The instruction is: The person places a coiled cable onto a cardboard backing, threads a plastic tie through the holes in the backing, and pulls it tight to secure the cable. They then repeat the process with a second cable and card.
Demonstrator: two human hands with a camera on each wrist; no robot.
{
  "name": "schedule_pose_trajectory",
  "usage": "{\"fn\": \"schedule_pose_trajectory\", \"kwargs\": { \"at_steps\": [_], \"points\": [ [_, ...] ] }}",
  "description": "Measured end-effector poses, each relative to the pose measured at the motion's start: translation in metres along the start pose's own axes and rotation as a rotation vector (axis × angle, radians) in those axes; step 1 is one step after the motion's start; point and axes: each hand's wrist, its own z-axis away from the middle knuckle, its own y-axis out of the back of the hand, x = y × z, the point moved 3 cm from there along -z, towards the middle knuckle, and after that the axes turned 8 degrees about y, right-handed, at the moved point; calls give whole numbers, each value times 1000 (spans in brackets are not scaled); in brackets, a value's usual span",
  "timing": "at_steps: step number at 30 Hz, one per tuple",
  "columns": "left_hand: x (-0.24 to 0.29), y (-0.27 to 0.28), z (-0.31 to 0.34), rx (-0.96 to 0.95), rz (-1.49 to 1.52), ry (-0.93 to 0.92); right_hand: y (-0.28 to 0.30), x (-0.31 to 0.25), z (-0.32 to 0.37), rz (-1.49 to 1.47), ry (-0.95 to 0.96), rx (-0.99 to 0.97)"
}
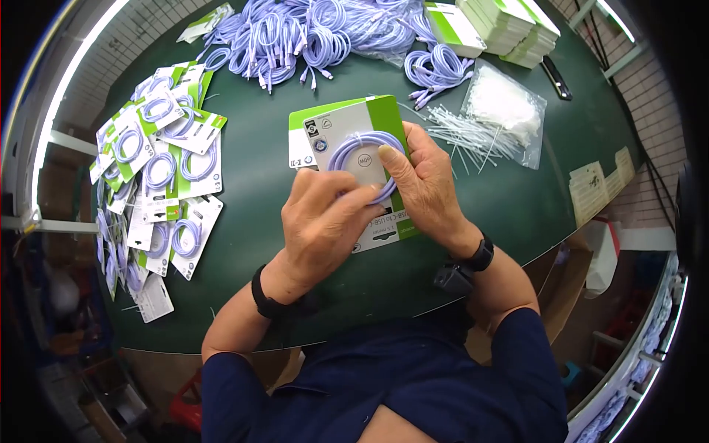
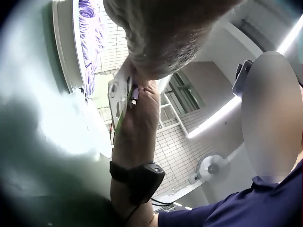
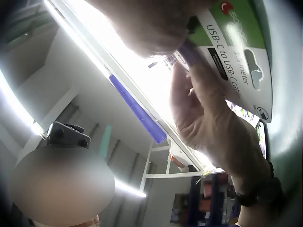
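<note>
A white and green packaging card (image 1: 354, 122), printed "USB-C to USB-C" in the right wrist view, carries a coiled lavender USB-C cable (image 1: 346, 148). My right hand (image 1: 428, 184) grips the card along its right edge, its thumb lying over the coil. Bent fingers of my left hand (image 1: 321, 221) pinch the cable at the lower part of the coil, covering part of the card. From the left wrist, a cable connector (image 2: 135, 100) shows by the card's edge. Another green and white card (image 1: 297, 144) lies behind the held one, partly hidden.
Cards with coiled cables (image 1: 159, 170) are heaped at the left. Loose lavender cables (image 1: 288, 37) pile along the back. Stacked cards (image 1: 509, 29) stand at the back right, near a black-handled cutter (image 1: 556, 79). White cable ties (image 1: 461, 133) spread beside a plastic bag (image 1: 506, 107).
</note>
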Motion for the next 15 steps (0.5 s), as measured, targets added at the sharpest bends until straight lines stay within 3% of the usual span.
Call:
{"fn": "schedule_pose_trajectory", "kwargs": {
  "at_steps": [1,4,5,8,13,15],
  "points": [
    [2,-1,-1,19,0,7,0,-1,-1,11,3,-17],
    [-3,5,-4,308,465,416,3,-4,-2,-54,74,44],
    [0,5,-5,326,467,423,1,-6,-1,-46,72,27],
    [-1,-1,-8,227,795,757,-6,-14,-1,-122,222,115],
    [-7,-7,-9,95,632,511,-5,-10,-1,-138,341,176],
    [-13,-11,-7,118,594,545,4,-16,0,269,414,178]
  ]
}}
